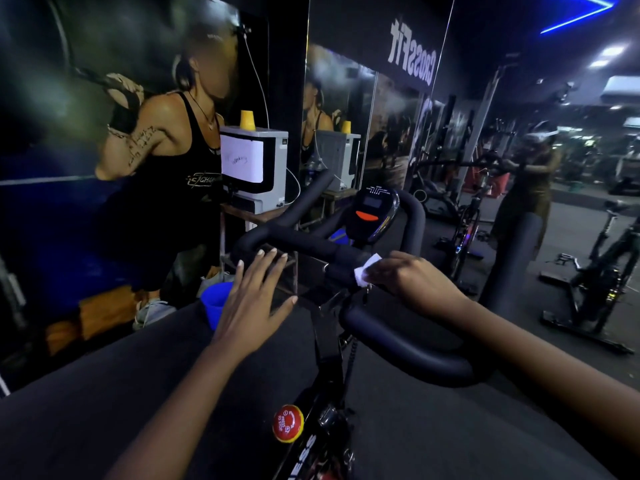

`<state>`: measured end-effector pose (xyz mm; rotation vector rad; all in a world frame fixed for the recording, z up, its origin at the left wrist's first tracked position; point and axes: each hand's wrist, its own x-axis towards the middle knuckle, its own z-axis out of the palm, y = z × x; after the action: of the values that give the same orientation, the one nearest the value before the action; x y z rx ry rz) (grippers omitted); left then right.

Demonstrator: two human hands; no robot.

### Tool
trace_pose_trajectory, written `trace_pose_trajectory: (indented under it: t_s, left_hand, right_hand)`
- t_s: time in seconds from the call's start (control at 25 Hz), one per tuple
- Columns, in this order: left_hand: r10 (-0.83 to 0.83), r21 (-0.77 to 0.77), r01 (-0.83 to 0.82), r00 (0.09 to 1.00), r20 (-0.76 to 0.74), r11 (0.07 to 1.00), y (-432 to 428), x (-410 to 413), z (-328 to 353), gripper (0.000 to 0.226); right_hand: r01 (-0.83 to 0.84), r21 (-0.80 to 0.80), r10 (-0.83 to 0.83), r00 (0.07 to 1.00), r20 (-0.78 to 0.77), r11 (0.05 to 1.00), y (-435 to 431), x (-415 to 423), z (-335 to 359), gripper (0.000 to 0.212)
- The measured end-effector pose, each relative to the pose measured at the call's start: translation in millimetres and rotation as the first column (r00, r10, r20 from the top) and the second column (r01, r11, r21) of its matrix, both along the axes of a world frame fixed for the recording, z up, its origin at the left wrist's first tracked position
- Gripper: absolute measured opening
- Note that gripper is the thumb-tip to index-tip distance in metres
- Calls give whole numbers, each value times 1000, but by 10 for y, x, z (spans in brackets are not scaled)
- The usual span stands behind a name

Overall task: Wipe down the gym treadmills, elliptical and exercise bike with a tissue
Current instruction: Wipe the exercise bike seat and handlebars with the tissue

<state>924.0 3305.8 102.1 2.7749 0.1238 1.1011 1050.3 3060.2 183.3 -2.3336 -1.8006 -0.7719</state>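
A black exercise bike stands right in front of me, its padded handlebars [398,344] looping left and right around a small console [374,213] with an orange button. My right hand [412,275] holds a white tissue [365,270] against the middle bar of the handlebars. My left hand [256,296] hovers with straight, spread fingers just short of the left handlebar grip [273,239], holding nothing. A red stop knob [288,423] sits lower on the bike frame.
A blue cup [214,304] sits on the floor to the left. A grey machine [256,164] with a yellow cup on top stands on a stand against the poster wall. Mirrors ahead reflect other bikes; another bike [599,289] stands at right.
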Motion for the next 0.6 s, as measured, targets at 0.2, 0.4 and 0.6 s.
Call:
trace_pose_trajectory:
  t_s: [0.2,0.4,0.6]
  left_hand:
    - [-53,41,50,996,74,998,-140,-33,-27,64]
    - [-95,27,94,994,58,995,-346,-71,-151,61]
    - [-114,-8,114,992,57,993,-420,-83,-279,60]
  right_hand:
    - [-62,81,75,984,-160,995,282,-61,161,30]
    - [-27,-95,-14,916,-400,995,672,-134,-54,29]
    - [-180,-11,160,898,-410,984,376,-77,35,23]
